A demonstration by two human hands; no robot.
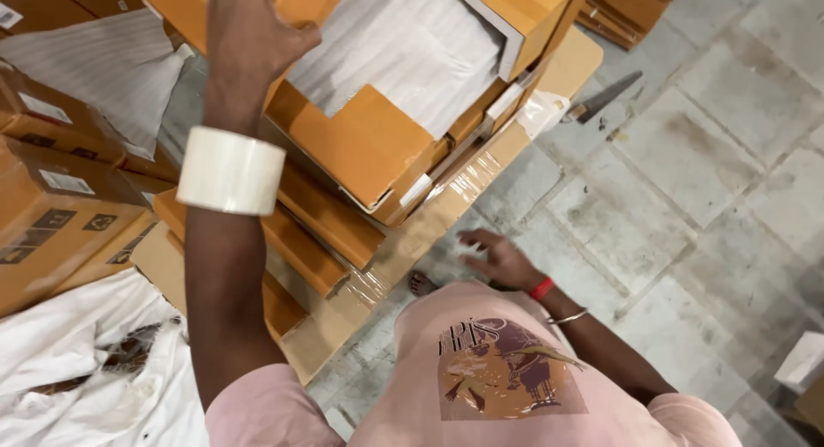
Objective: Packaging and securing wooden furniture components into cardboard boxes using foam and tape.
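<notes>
Fabric of a pink printed shirt [481, 378] fills the nearest part of the view, worn by the person looking down. Just beyond it, the right hand [502, 260] is held low over the grey tiled floor [687, 181], its fingers spread and touching nothing; a red band and a thin metal bangle are seen at the wrist. The left arm is stretched upward, and a roll of clear packing tape [230, 170] is worn around the forearm like a bracelet. Farther up, the left hand [249, 30] is pressed against the edge of the topmost orange cardboard box [360, 142]; its fingers are hidden behind that edge, so how they are set cannot be told. This box lies open on a stack of similar boxes, with white foam sheeting [403, 43] seen inside. Crumpled white wrapping [77, 370] lies at the lower left. Beyond the stack, a knife [605, 97] rests on the floor.
</notes>
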